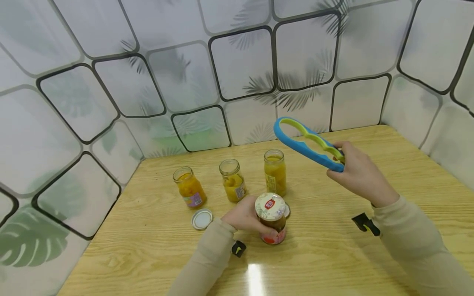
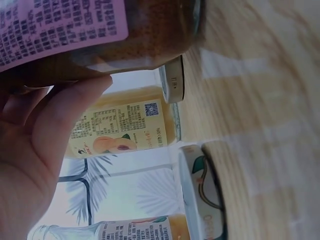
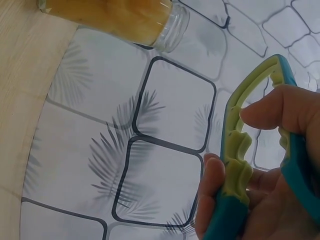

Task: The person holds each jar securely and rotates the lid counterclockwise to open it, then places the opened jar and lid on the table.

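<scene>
My left hand point(image 1: 244, 216) grips a lidded jar point(image 1: 273, 224) with a patterned white lid and pinkish label, upright at the table's front middle. In the left wrist view the thumb point(image 2: 65, 112) lies along the glass of this dark-filled jar point(image 2: 150, 37). Raised on the right, my right hand point(image 1: 357, 170) holds a blue and green jar opener point(image 1: 309, 144) by its handle end, its loop pointing up and left. The right wrist view has the fingers curled around the opener's point(image 3: 237, 145) two arms. The opener is apart from every jar.
Three lidless jars of yellow-orange fruit stand behind: a left jar point(image 1: 190, 189), a middle jar point(image 1: 234, 183) and a right jar point(image 1: 275, 174). A loose lid point(image 1: 202, 219) lies left of my left hand; another lid point(image 1: 287, 210) is partly hidden behind the held jar. Patterned curtains point(image 1: 244, 61) border the wooden table point(image 1: 148, 246).
</scene>
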Tool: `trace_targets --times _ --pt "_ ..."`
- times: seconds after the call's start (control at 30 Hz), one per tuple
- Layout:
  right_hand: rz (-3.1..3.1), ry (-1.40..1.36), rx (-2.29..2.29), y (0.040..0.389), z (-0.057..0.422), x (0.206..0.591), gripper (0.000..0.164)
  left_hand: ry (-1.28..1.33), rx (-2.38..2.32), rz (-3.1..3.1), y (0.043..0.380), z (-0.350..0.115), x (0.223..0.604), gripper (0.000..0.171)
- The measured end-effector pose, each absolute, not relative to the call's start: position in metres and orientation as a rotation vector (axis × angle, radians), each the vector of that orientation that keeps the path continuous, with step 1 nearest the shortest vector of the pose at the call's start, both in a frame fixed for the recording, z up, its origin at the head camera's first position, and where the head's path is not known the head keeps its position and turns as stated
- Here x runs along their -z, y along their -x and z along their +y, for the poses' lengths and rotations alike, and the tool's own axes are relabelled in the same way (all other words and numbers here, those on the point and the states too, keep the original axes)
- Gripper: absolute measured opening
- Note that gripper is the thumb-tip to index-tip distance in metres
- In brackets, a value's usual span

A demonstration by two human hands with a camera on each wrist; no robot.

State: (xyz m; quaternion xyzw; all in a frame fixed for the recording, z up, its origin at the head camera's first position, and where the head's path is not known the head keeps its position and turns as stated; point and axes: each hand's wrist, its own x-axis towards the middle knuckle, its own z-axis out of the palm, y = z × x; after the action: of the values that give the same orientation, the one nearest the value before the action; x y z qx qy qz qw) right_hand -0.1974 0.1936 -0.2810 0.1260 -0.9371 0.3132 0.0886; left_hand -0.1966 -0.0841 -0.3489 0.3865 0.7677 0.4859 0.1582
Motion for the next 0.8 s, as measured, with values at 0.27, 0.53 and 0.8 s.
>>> trace_targets --times 0.27,0.53,0.8 --pt "-2.773 -0.443 -0.895 0.190 0.187 0.278 0.060 -0.993 -1.519 2.294 0.185 -0.082 0.329 0.053" --pt "-2.730 -0.577 -0.815 0.178 0.177 0.274 0.055 -0.912 -1.779 2.377 0.185 -0.081 0.331 0.051" --pt "-2.703 -0.740 -0.752 0.172 0.169 0.275 0.050 -0.828 -1.940 2.404 0.184 -0.080 0.330 0.050"
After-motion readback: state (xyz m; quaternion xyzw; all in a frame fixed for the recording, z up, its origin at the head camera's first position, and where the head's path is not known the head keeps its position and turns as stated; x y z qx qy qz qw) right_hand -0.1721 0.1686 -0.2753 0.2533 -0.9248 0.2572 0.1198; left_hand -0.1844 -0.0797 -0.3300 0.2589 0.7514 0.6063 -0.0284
